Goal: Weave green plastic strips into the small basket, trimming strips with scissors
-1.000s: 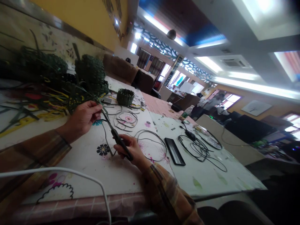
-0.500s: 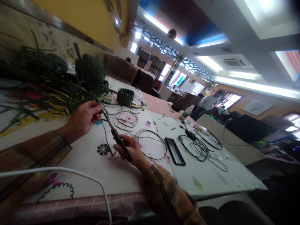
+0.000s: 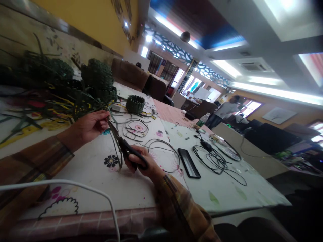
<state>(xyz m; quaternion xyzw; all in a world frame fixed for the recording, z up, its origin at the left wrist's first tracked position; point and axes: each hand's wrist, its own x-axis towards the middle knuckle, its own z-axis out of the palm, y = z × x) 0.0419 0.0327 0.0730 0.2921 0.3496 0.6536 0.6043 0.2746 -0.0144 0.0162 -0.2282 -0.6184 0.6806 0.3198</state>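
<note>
Black-handled scissors (image 3: 133, 156) are gripped in my right hand (image 3: 143, 161), their blades pointing up and left toward my other hand. The fingertips of my left hand (image 3: 92, 126) pinch a thin green strip (image 3: 116, 143), which hangs down beside the blades to the tabletop. The scissor tips lie just below my left fingertips; whether they touch the strip is too small to tell. Behind my left hand are a dark green woven basket (image 3: 97, 75) and a heap of loose green and yellow strips (image 3: 60, 107).
A small green woven basket (image 3: 135, 104), coiled strands (image 3: 136, 127), a black tray (image 3: 188, 163) and a tangled black cable (image 3: 212, 158) lie on the table. A white cable (image 3: 83, 185) crosses the near left. A person (image 3: 225, 109) stands in the background.
The scissors in my right hand have turned, and their handles and blades now show apart. My left hand has shifted slightly left. The strip hangs lower beside the blades.
</note>
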